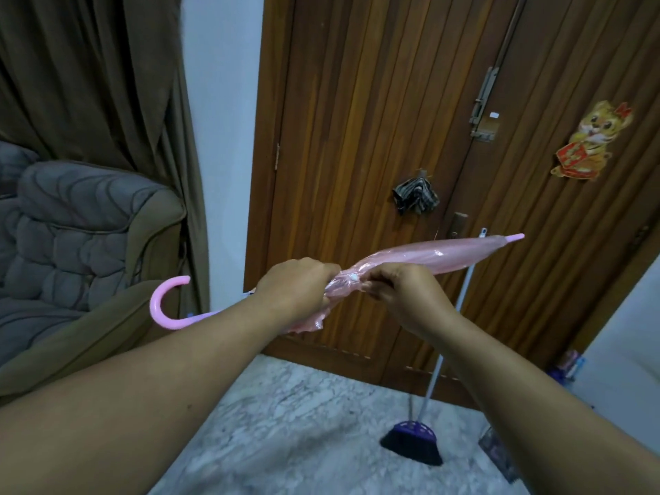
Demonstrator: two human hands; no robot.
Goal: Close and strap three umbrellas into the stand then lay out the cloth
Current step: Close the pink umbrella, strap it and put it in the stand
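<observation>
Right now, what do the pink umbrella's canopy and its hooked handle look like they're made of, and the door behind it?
Pink umbrella canopy: likely thin translucent plastic film, since it is glossy, crinkled and shows glare streaks. Hooked handle: seemingly smooth moulded plastic, opaque pink with a soft sheen. Door: apparently varnished wood, with vertical brown planks and visible grain.

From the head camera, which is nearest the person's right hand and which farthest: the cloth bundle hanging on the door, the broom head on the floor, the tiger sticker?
From the right hand:
1. Cloth bundle, on the door just above.
2. Broom head, on the floor below.
3. Tiger sticker, upper right on the door.
</observation>
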